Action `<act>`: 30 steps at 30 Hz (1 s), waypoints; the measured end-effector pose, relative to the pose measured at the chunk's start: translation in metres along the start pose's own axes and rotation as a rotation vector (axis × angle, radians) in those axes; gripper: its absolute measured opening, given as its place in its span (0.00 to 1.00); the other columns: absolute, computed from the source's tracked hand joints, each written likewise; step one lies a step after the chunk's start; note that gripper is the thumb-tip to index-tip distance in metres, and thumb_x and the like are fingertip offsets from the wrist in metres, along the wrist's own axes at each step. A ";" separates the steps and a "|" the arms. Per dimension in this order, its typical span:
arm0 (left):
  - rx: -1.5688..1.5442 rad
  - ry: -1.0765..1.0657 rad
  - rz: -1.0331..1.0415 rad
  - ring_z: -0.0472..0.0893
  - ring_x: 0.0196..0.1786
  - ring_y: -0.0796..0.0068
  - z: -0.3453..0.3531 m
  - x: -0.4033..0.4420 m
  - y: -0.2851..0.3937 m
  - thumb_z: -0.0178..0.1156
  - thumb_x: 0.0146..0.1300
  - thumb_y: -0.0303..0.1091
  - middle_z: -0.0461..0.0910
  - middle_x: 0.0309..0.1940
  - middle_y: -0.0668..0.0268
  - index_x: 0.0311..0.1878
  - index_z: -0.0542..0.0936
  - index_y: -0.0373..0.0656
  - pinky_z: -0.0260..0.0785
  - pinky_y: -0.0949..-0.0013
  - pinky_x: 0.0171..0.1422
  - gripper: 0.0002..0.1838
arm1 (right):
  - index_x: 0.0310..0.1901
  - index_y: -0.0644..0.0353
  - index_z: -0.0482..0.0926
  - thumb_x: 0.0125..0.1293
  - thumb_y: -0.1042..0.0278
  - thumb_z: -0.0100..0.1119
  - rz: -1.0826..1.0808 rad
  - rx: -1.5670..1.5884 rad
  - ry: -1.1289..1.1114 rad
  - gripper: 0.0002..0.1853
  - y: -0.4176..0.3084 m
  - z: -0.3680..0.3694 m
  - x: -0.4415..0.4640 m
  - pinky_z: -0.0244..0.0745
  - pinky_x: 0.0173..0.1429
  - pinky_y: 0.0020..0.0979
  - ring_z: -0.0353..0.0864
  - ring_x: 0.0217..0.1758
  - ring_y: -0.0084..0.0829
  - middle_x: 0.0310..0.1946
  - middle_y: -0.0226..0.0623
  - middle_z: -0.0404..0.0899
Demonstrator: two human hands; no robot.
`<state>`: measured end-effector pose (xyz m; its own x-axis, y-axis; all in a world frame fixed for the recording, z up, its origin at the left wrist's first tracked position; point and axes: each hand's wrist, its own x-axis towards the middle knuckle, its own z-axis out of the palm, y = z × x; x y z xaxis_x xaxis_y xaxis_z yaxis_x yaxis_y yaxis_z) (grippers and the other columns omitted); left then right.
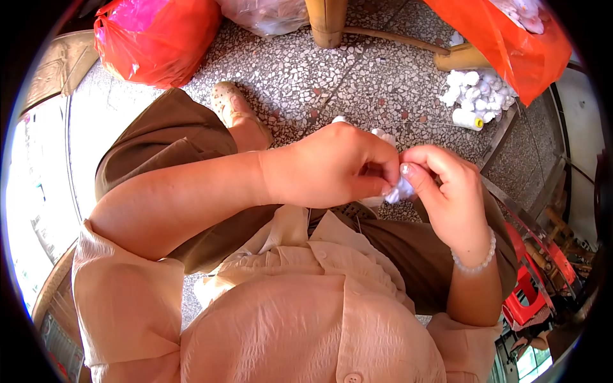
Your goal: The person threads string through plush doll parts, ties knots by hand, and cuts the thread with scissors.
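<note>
My left hand [341, 165] is closed, thumb and fingers pinching a small bunched piece of white cloth [400, 191] above my lap. Facing it, my right hand [447, 182], with a beaded bracelet at the wrist, pinches the same piece between thumb and forefinger. The hands almost touch, and my fingers hide much of the cloth. A thin thread runs above the floor toward a white thread spool [465, 119] with a yellow end, lying on its side. Beside the spool is a pile of small white cloth bundles [479, 92].
A red plastic bag [159, 45] stands at the upper left, beside a clear bag [268, 13]. Bamboo legs [326, 25] rise at the top. An orange-red bag [511, 51] with white pieces hangs upper right. A red stool [525, 290] is at the lower right.
</note>
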<state>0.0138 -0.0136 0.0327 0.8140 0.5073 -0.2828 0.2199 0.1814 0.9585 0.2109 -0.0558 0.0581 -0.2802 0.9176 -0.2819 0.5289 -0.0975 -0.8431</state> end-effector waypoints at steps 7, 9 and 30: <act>-0.269 0.051 -0.214 0.73 0.32 0.85 0.003 0.004 -0.002 0.59 0.60 0.26 0.76 0.28 0.71 0.38 0.77 0.36 0.65 0.78 0.36 0.05 | 0.61 0.61 0.65 0.61 0.80 0.54 0.000 0.303 0.090 0.25 -0.001 0.016 0.001 0.67 0.31 0.19 0.67 0.22 0.15 0.18 0.29 0.69; -0.240 0.065 -0.181 0.73 0.31 0.85 0.006 0.005 -0.004 0.59 0.61 0.27 0.76 0.27 0.70 0.38 0.77 0.36 0.65 0.79 0.34 0.05 | 0.61 0.61 0.64 0.62 0.79 0.53 0.075 0.383 0.059 0.24 -0.008 0.018 0.001 0.67 0.32 0.18 0.68 0.22 0.15 0.19 0.27 0.70; -0.461 0.280 -0.220 0.65 0.20 0.87 -0.007 0.002 0.002 0.54 0.65 0.31 0.77 0.27 0.65 0.42 0.77 0.38 0.55 0.82 0.23 0.07 | 0.50 0.60 0.71 0.52 0.74 0.64 -0.011 0.042 0.054 0.22 0.007 0.008 0.008 0.71 0.40 0.26 0.77 0.31 0.26 0.30 0.35 0.78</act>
<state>0.0121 -0.0069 0.0338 0.5885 0.6082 -0.5327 0.0598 0.6243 0.7789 0.2064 -0.0524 0.0463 -0.2420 0.9380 -0.2482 0.4916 -0.1021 -0.8648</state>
